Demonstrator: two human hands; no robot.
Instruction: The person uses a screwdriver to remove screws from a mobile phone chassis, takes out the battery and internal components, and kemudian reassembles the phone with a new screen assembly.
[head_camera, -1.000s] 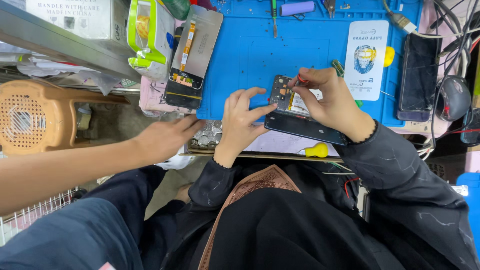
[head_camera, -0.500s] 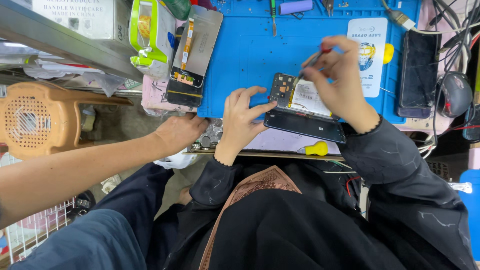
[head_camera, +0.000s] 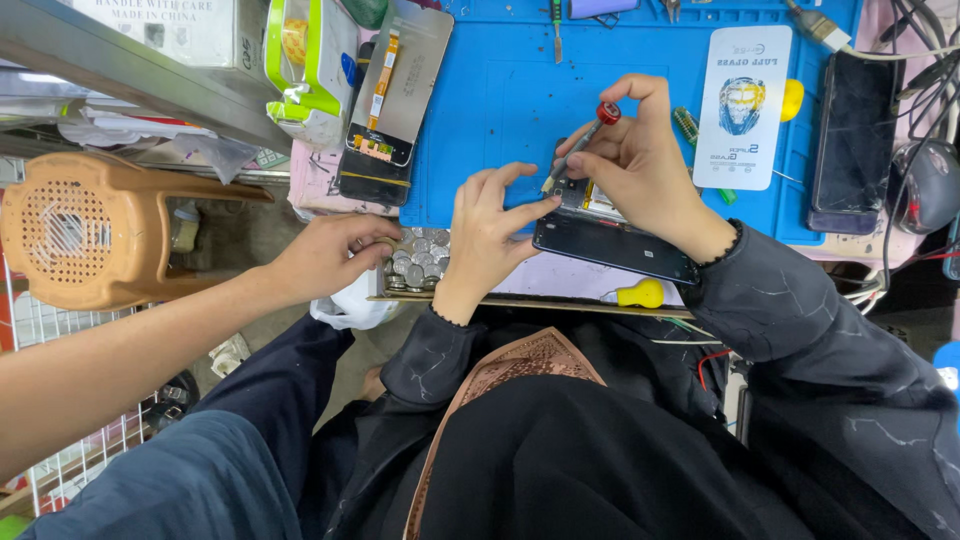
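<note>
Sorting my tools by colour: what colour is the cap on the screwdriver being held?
Red, on the screwdriver in the right hand; head view.

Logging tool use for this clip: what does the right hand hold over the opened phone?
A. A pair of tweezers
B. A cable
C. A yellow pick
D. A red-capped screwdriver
D: the right hand holds a thin screwdriver with a red cap, its tip down at the opened phone, which the left hand steadies.
</note>
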